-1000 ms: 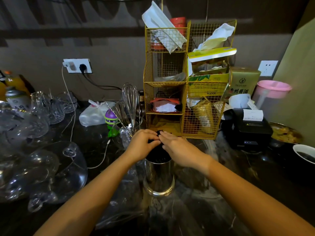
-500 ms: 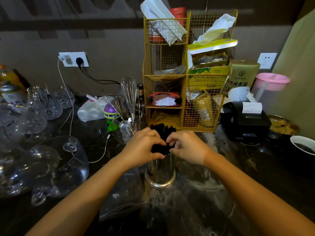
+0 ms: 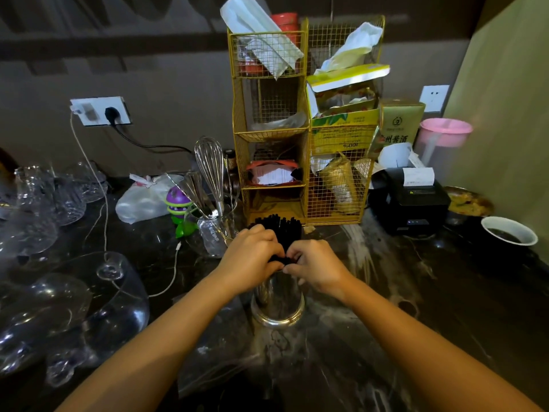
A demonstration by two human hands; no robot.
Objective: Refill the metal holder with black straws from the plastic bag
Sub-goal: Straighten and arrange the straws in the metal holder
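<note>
Straws: black straws [image 3: 277, 231] are being held as a bundle standing in the metal holder [image 3: 277, 304], their tops fanning out above the rim and leaning slightly away from the camera.
Holder: the metal holder is being kept upright on the dark marbled surface [image 3: 416, 307], in the middle of the view; its polished wall and flared base are being shown below the wrists.
Left hand: the left hand [image 3: 249, 260] is being closed around the left side of the bundle just above the holder's rim, fingers curled onto the straws.
Right hand: the right hand [image 3: 316, 264] is being closed on the right side of the bundle just above the holder's rim, its fingertips nearly meeting those of the left hand.
Plastic bag: a clear plastic bag [image 3: 214, 361] is being left flat on the surface in front of the holder, toward the camera and slightly left; whether straws are inside cannot be told.
Behind the holder: a yellow wire rack [image 3: 270, 135] is being seen just beyond the straw tops.
Left of the holder: a glass cup [image 3: 212, 233] with a whisk [image 3: 209, 165] is being seen near it, and clear glassware [image 3: 59, 307] farther off.
Right of the holder: a black receipt printer [image 3: 411, 200] is being seen well apart from it.
</note>
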